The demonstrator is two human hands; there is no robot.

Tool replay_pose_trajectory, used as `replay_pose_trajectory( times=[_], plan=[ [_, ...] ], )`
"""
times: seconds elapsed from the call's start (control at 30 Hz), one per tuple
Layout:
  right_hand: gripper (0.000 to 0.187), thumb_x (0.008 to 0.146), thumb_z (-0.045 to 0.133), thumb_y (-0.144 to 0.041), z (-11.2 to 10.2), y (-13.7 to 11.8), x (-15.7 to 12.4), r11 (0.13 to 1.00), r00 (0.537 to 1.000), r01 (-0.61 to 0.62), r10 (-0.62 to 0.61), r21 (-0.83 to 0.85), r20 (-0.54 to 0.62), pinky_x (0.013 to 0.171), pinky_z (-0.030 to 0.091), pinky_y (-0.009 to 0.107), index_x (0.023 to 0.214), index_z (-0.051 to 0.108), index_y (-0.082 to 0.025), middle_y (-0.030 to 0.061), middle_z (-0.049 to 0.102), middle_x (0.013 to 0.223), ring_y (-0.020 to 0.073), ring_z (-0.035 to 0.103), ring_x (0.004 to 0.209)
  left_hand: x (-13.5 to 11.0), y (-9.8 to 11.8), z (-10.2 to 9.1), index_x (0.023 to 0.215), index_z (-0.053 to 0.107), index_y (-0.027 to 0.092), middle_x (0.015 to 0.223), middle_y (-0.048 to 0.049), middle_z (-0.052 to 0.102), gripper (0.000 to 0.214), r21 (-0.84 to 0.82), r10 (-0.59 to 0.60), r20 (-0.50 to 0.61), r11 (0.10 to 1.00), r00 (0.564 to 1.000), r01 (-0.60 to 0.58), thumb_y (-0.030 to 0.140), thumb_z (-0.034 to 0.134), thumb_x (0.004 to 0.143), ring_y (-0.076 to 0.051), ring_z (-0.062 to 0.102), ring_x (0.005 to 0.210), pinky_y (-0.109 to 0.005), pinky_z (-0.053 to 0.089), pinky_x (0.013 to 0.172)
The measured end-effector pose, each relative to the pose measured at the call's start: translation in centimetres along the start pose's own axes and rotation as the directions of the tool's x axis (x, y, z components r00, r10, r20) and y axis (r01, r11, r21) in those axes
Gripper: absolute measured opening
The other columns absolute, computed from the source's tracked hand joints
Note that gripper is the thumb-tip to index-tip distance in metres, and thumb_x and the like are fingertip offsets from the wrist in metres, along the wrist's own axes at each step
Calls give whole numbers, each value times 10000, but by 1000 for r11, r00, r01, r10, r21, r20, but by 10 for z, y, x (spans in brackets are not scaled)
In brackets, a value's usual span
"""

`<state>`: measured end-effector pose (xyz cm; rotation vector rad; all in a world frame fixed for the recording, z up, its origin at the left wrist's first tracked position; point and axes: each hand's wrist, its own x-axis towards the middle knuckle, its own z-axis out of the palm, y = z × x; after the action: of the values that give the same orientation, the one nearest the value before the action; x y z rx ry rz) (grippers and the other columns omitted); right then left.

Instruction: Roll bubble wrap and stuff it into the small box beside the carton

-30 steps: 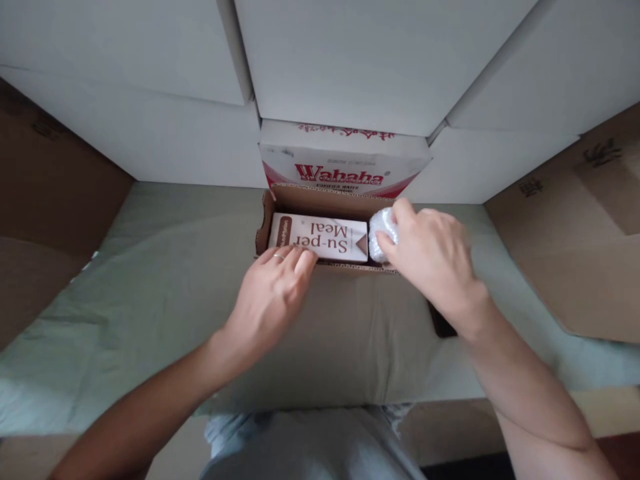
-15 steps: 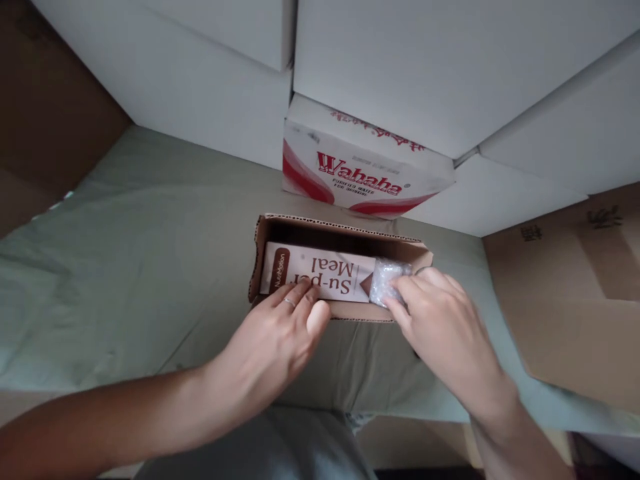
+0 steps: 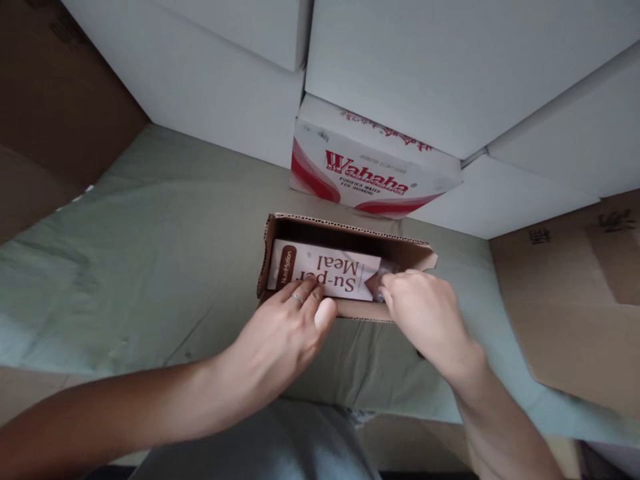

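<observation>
A small open cardboard box [image 3: 350, 230] sits on a pale green cloth. Inside lies a white and brown "Su-per Meal" carton [image 3: 325, 267]. My left hand [image 3: 285, 330], a ring on one finger, rests with fingers stretched on the box's near edge and the carton. My right hand [image 3: 425, 313] presses a wad of bubble wrap [image 3: 383, 283] down into the box's right end, fingers closed over it; most of the wrap is hidden under the hand.
A red and white "Wahaha" box [image 3: 370, 173] stands just behind the open box, under stacked white cartons [image 3: 410, 67]. Brown cardboard boxes flank the area at left [image 3: 50, 113] and right [image 3: 575, 300]. The green cloth [image 3: 140, 253] covers the surface.
My right hand has pushed the bubble wrap lower into the box, so less of it shows. The view has shifted slightly. My left hand stays on the carton.
</observation>
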<state>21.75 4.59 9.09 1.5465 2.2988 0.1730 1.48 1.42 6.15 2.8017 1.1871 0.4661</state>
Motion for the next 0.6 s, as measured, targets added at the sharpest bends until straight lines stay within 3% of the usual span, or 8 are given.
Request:
replay_pose_trajectory(
  times=[0.1, 0.17, 0.23, 0.27, 0.33, 0.43, 0.53, 0.6],
  plan=[
    [147, 847, 535, -183, 3, 9, -17, 986, 960, -38, 81, 162, -267, 541, 395, 277, 797, 673, -188, 47, 677, 693, 183, 626, 662, -2, 0, -2, 858, 561, 109, 984, -166, 690, 193, -26, -10, 24, 1000, 1000, 11, 33, 387, 826, -245, 659, 956, -363, 539, 839],
    [143, 862, 544, -267, 9, 19, -32, 923, 844, -149, 306, 355, -440, 626, 446, 280, 922, 656, -203, 38, 679, 756, 165, 618, 690, -4, 0, -1, 848, 559, 109, 980, -171, 687, 201, -38, -12, 14, 999, 1000, 12, 29, 375, 832, -252, 654, 966, -376, 535, 847],
    [226, 845, 569, -357, 19, 26, -43, 784, 741, -225, 523, 578, -420, 623, 467, 271, 1009, 614, -207, 37, 670, 819, 143, 604, 647, -5, -1, 0, 836, 555, 113, 992, -179, 681, 208, -60, -16, 2, 998, 1000, 16, 29, 365, 841, -261, 644, 993, -389, 535, 847],
    [280, 833, 576, -399, 26, 28, -46, 703, 737, -231, 578, 672, -351, 594, 469, 262, 1035, 590, -205, 44, 663, 872, 134, 599, 625, -5, -1, 1, 830, 553, 116, 992, -179, 680, 210, -76, -21, 3, 997, 1000, 21, 31, 362, 845, -265, 640, 1000, -396, 537, 842],
    [342, 810, 581, -463, 41, 25, -49, 586, 795, -214, 569, 782, -209, 554, 462, 250, 1028, 558, -200, 56, 637, 957, 126, 595, 617, -4, -1, 2, 820, 550, 124, 992, -173, 678, 211, -109, -30, 23, 994, 999, 32, 35, 361, 848, -268, 640, 1000, -404, 545, 829],
    [236, 823, 556, -434, 59, 13, -45, 602, 859, -212, 490, 770, -147, 583, 435, 252, 818, 537, -199, 18, 594, 809, 124, 540, 606, -4, -2, 0, 798, 543, 140, 1004, -157, 676, 206, -141, -34, 57, 989, 998, 42, 45, 369, 853, -258, 637, 1007, -407, 546, 848],
    [196, 853, 501, -354, 68, 3, -44, 595, 840, -226, 520, 771, -155, 582, 406, 249, 724, 486, -207, -19, 524, 666, 122, 485, 570, -16, -6, -5, 900, 547, 157, 1088, -129, 656, 106, -222, -26, 9, 975, 1000, 28, 132, 448, 871, -252, 598, 1093, -415, 521, 925],
    [174, 860, 488, -344, 72, 1, -46, 535, 820, -241, 558, 810, -124, 568, 403, 244, 753, 499, -207, -27, 515, 636, 126, 500, 562, -30, -11, -6, 1119, 490, 183, 1276, -122, 557, 246, -289, -99, -56, 954, 994, 78, 212, 473, 876, -282, 486, 1238, -480, 451, 1015]
  ],
)
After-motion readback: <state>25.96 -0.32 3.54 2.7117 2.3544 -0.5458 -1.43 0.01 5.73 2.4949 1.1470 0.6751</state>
